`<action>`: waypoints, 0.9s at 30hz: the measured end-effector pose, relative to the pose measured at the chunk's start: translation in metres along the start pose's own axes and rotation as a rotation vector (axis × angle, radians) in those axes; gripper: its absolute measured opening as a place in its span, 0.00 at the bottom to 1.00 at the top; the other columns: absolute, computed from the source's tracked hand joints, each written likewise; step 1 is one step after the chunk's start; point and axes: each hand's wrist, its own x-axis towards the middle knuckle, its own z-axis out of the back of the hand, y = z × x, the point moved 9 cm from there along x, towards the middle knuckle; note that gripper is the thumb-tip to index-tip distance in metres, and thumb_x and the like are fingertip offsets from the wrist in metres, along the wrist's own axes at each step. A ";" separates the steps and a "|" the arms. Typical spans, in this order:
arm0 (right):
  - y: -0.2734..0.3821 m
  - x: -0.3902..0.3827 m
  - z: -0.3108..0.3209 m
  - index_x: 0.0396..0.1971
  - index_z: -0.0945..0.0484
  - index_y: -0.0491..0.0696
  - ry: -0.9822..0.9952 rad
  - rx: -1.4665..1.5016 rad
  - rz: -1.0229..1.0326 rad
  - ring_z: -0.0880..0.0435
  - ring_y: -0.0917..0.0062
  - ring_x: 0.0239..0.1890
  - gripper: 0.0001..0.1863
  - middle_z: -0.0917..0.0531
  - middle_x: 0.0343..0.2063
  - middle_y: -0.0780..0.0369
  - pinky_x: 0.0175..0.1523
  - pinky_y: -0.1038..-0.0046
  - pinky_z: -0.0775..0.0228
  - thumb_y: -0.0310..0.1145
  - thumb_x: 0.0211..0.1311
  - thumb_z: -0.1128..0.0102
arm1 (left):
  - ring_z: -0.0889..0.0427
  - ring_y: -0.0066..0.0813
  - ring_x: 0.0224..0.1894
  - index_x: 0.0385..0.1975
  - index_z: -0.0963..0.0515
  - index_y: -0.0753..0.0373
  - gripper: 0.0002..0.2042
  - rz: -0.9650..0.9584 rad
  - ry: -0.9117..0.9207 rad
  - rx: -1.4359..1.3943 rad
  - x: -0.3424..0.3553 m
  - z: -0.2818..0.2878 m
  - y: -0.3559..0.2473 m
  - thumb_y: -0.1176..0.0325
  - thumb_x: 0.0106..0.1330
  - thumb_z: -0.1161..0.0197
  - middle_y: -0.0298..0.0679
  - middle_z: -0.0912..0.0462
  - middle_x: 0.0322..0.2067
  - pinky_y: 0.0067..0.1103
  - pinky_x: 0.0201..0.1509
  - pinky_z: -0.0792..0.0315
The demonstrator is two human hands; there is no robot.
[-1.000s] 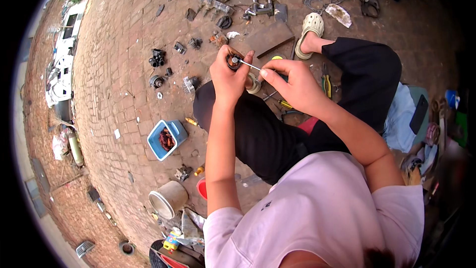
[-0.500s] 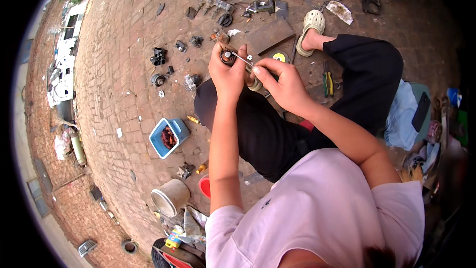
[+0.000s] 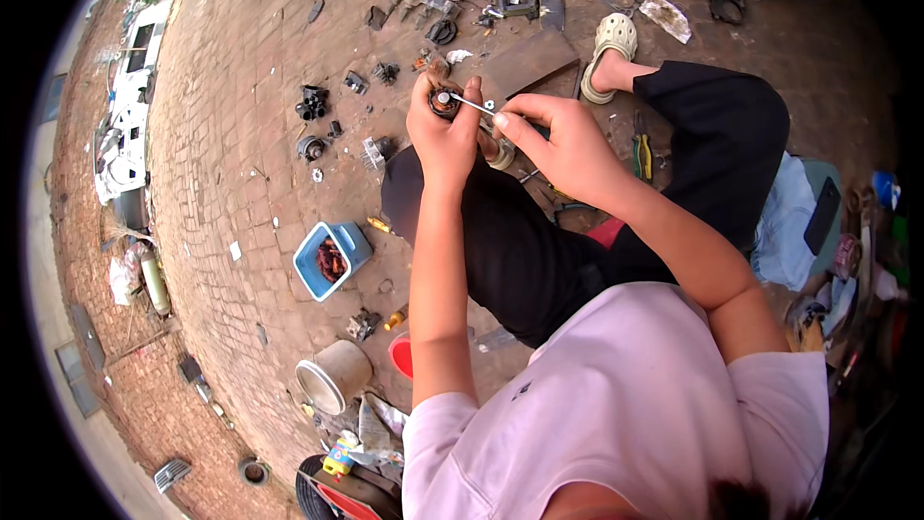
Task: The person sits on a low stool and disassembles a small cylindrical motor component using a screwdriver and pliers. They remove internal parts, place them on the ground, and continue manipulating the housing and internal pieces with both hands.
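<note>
My left hand (image 3: 446, 146) is wrapped round a small round motor part (image 3: 443, 102) with coppery windings and a pale metal shaft end facing up. Between the thumb and fingers of my right hand (image 3: 568, 149) is a thin metal rod (image 3: 474, 105), pinched near its lower end. Its far tip reaches the motor part, close to the shaft. Whether the rod has a handle cannot be seen; my right hand covers that end. Both hands are held above my left knee.
Dark motor parts (image 3: 312, 103) lie scattered on the brick ground, ahead and left. A blue basket (image 3: 353, 241) holds reddish-brown pieces. Behind it stands a whitish bucket (image 3: 351, 366). Pliers (image 3: 642, 149) with yellow-green handles lie between my legs, and a flat metal plate (image 3: 534, 65) is ahead.
The whole view has shifted slightly. My right hand and the rod have moved a little against the motor part, and the yellow disc beside my right hand is now hidden. Both grips stay the same.
</note>
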 end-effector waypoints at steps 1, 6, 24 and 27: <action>0.002 0.000 -0.001 0.37 0.20 0.37 -0.019 0.001 0.039 0.21 0.76 0.23 0.13 0.16 0.25 0.54 0.31 0.72 0.31 0.34 0.63 0.41 | 0.40 0.11 0.21 0.22 0.34 0.62 0.14 0.015 -0.005 -0.039 0.000 0.000 0.003 0.73 0.61 0.33 0.26 0.34 0.17 0.14 0.23 0.43; -0.003 0.004 -0.006 0.36 0.20 0.38 -0.013 0.075 0.082 0.24 0.80 0.23 0.13 0.19 0.21 0.59 0.30 0.73 0.32 0.34 0.64 0.42 | 0.36 0.10 0.22 0.23 0.34 0.62 0.13 0.021 -0.003 -0.121 0.007 0.000 0.003 0.74 0.61 0.33 0.26 0.32 0.19 0.12 0.25 0.41; 0.019 0.019 0.007 0.34 0.21 0.42 -0.230 0.055 0.189 0.17 0.74 0.28 0.10 0.17 0.27 0.58 0.34 0.73 0.28 0.29 0.53 0.35 | 0.25 0.29 0.30 0.34 0.32 0.64 0.12 -0.273 0.071 -0.002 0.001 -0.009 -0.010 0.82 0.52 0.40 0.38 0.25 0.30 0.21 0.37 0.29; 0.025 0.019 0.009 0.33 0.21 0.43 -0.242 -0.081 0.280 0.16 0.68 0.27 0.10 0.17 0.26 0.56 0.32 0.71 0.27 0.29 0.51 0.34 | 0.25 0.30 0.29 0.34 0.32 0.64 0.12 -0.307 0.099 0.041 -0.001 -0.012 -0.020 0.82 0.53 0.40 0.39 0.25 0.30 0.22 0.36 0.29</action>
